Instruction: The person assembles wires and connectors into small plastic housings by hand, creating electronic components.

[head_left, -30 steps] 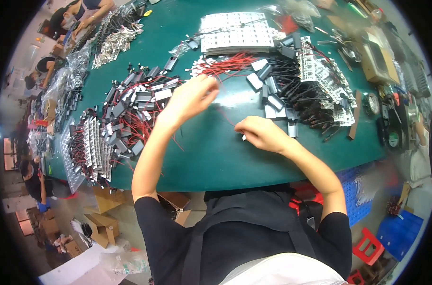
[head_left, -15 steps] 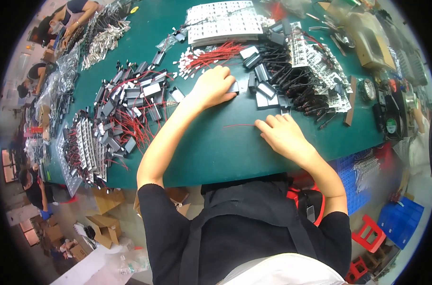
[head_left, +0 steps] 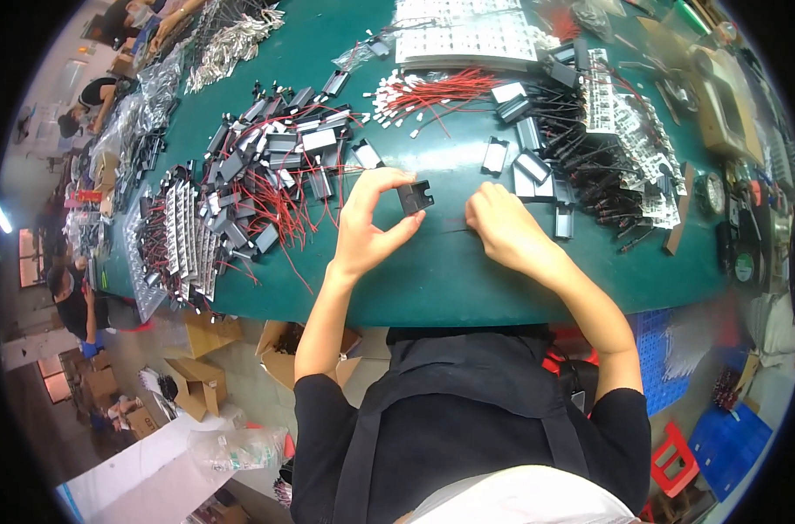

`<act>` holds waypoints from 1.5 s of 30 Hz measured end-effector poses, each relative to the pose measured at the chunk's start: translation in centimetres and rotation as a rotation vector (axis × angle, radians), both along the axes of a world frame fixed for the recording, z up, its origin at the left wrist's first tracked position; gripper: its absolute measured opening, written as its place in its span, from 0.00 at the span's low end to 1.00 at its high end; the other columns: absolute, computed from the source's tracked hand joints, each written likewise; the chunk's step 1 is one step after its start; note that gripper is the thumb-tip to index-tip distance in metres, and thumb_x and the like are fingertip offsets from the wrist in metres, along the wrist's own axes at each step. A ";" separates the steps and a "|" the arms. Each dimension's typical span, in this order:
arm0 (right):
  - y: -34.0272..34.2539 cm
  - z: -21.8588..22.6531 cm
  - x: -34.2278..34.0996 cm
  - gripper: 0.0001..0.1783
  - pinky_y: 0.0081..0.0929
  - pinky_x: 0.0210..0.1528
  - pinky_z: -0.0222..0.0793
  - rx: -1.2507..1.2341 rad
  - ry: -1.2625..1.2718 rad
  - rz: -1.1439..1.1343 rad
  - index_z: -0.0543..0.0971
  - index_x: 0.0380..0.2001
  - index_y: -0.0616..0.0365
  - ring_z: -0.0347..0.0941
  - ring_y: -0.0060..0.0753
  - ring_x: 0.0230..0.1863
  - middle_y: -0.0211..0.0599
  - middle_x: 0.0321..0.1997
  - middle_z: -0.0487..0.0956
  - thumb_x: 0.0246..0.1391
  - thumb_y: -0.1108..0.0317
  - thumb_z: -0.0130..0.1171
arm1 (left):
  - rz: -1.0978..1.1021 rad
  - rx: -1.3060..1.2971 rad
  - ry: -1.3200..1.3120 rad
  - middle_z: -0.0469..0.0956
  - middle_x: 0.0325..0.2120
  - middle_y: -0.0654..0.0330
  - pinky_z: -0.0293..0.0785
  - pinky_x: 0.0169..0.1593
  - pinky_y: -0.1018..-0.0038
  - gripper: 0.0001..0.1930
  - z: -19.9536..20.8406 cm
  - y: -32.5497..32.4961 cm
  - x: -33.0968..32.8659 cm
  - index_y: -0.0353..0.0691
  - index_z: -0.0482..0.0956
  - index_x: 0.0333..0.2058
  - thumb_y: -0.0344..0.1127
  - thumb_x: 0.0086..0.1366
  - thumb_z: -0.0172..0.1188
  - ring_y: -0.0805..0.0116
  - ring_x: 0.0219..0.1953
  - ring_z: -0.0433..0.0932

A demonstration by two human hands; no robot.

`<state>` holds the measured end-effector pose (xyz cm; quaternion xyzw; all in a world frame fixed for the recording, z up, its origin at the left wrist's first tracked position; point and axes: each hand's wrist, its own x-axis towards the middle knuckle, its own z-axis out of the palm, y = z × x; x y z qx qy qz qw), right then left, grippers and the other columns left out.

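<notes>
Between the thumb and fingers of my left hand [head_left: 368, 225] is a small dark rectangular housing [head_left: 415, 198] with notched ends, raised over the green table [head_left: 397, 293]. My right hand [head_left: 512, 227] is closed in a pinch on a thin wire [head_left: 450, 230], whose free end points left, under the housing; the two look apart. Beyond my hands lies a bundle of red wires with white connectors [head_left: 445, 87]. Grey housings with red wires [head_left: 284, 162] are heaped to the left. Several loose housings [head_left: 532, 166] lie just past my right hand.
Black cables [head_left: 589, 157] and white printed sheets [head_left: 600, 92] fill the right side. A stack of white sheets [head_left: 463, 35] lies at the back. Clear plastic bags [head_left: 140, 113] line the far left edge. Cardboard boxes [head_left: 196, 384] and a red stool [head_left: 672, 458] stand on the floor.
My left hand has picked up a housing from the table and brought it nearer to me. My right hand keeps the wire, its fingers curled in more. The whole view has shifted.
</notes>
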<state>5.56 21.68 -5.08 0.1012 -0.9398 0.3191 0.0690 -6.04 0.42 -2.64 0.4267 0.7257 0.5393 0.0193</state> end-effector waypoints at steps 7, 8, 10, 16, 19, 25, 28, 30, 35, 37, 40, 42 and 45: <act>-0.7 3.4 -0.2 0.06 0.20 0.33 0.67 -0.634 -0.046 -0.174 0.74 0.40 0.62 0.70 0.23 0.29 0.32 0.30 0.75 0.64 0.72 0.51 | -0.019 0.394 -0.774 0.70 0.50 0.56 0.72 0.57 0.69 0.24 -0.3 -0.2 1.4 0.35 0.66 0.54 0.26 0.61 0.64 0.66 0.51 0.75; -0.9 3.8 -0.3 0.07 0.19 0.33 0.66 -0.570 0.075 -0.184 0.77 0.40 0.62 0.69 0.23 0.29 0.32 0.30 0.75 0.63 0.73 0.52 | -0.024 0.434 -0.852 0.70 0.51 0.56 0.73 0.57 0.69 0.24 -0.3 -0.1 1.6 0.35 0.66 0.54 0.27 0.61 0.63 0.65 0.52 0.74; -1.0 4.3 -0.2 0.07 0.18 0.31 0.66 -0.528 0.131 -0.178 0.79 0.39 0.62 0.69 0.23 0.28 0.32 0.30 0.75 0.62 0.73 0.53 | -0.056 0.458 -0.924 0.70 0.51 0.55 0.73 0.57 0.67 0.24 -0.1 -0.1 1.8 0.35 0.66 0.55 0.28 0.62 0.63 0.64 0.52 0.74; -2.0 5.3 0.1 0.03 0.24 0.27 0.65 -0.586 0.168 -0.228 0.81 0.33 0.60 0.68 0.27 0.25 0.33 0.26 0.75 0.55 0.72 0.62 | -0.110 0.490 -0.985 0.71 0.51 0.54 0.74 0.58 0.64 0.23 0.0 0.2 2.4 0.35 0.66 0.54 0.32 0.63 0.63 0.61 0.54 0.74; -2.1 5.2 0.1 0.03 0.24 0.27 0.65 -0.578 0.195 -0.224 0.81 0.32 0.60 0.68 0.27 0.25 0.33 0.26 0.75 0.54 0.73 0.62 | -0.116 0.512 -0.993 0.72 0.51 0.54 0.74 0.58 0.64 0.23 0.3 0.4 2.7 0.35 0.66 0.54 0.32 0.63 0.63 0.61 0.54 0.75; -2.1 5.2 0.1 0.03 0.24 0.27 0.65 -0.576 0.206 -0.222 0.81 0.32 0.60 0.68 0.27 0.25 0.33 0.26 0.75 0.53 0.74 0.62 | -0.123 0.541 -0.988 0.72 0.51 0.53 0.74 0.58 0.63 0.23 0.6 0.5 2.8 0.36 0.66 0.54 0.32 0.63 0.63 0.60 0.54 0.75; -2.1 5.3 0.2 0.03 0.24 0.27 0.66 -0.546 0.233 -0.222 0.80 0.31 0.60 0.68 0.27 0.25 0.33 0.26 0.75 0.53 0.75 0.62 | -0.110 0.536 -0.965 0.72 0.51 0.53 0.73 0.58 0.63 0.23 0.4 0.4 2.7 0.36 0.66 0.54 0.32 0.63 0.63 0.60 0.55 0.74; -2.1 5.3 0.2 0.02 0.24 0.27 0.66 -0.523 0.252 -0.224 0.80 0.31 0.60 0.68 0.27 0.25 0.33 0.26 0.75 0.53 0.75 0.62 | -0.110 0.533 -0.948 0.72 0.51 0.53 0.73 0.59 0.63 0.23 0.3 0.4 2.7 0.36 0.66 0.54 0.31 0.63 0.63 0.60 0.55 0.74; -2.0 5.2 0.1 0.03 0.24 0.27 0.66 -0.522 0.246 -0.211 0.80 0.31 0.60 0.69 0.28 0.25 0.33 0.26 0.74 0.52 0.75 0.62 | -0.105 0.529 -0.931 0.71 0.52 0.53 0.73 0.59 0.63 0.23 0.5 0.5 2.9 0.35 0.66 0.54 0.30 0.62 0.63 0.62 0.55 0.73; -2.0 5.4 0.1 0.03 0.25 0.27 0.66 -0.517 0.247 -0.214 0.80 0.31 0.60 0.69 0.28 0.25 0.33 0.26 0.74 0.52 0.75 0.62 | -0.094 0.511 -0.886 0.71 0.52 0.53 0.73 0.59 0.64 0.23 0.3 0.4 2.8 0.35 0.66 0.54 0.29 0.62 0.63 0.63 0.55 0.73; -1.7 5.4 0.0 0.03 0.25 0.28 0.66 -0.499 0.250 -0.211 0.80 0.31 0.61 0.69 0.29 0.25 0.33 0.26 0.74 0.52 0.75 0.63 | -0.093 0.498 -0.860 0.70 0.52 0.52 0.73 0.59 0.65 0.23 0.2 0.4 2.9 0.35 0.66 0.54 0.28 0.62 0.62 0.64 0.55 0.72; -1.7 5.3 0.0 0.03 0.25 0.27 0.66 -0.485 0.252 -0.203 0.80 0.31 0.61 0.69 0.29 0.25 0.33 0.26 0.74 0.52 0.75 0.63 | -0.103 0.504 -0.878 0.70 0.52 0.52 0.72 0.59 0.66 0.22 0.2 0.5 3.1 0.35 0.66 0.54 0.27 0.61 0.62 0.64 0.55 0.72; -1.9 5.1 0.2 0.03 0.27 0.28 0.67 -0.483 0.272 -0.168 0.80 0.31 0.60 0.70 0.30 0.25 0.35 0.26 0.74 0.52 0.74 0.63 | -0.077 0.549 -0.890 0.71 0.51 0.53 0.72 0.58 0.68 0.22 0.2 0.7 3.3 0.34 0.67 0.53 0.26 0.61 0.62 0.64 0.55 0.72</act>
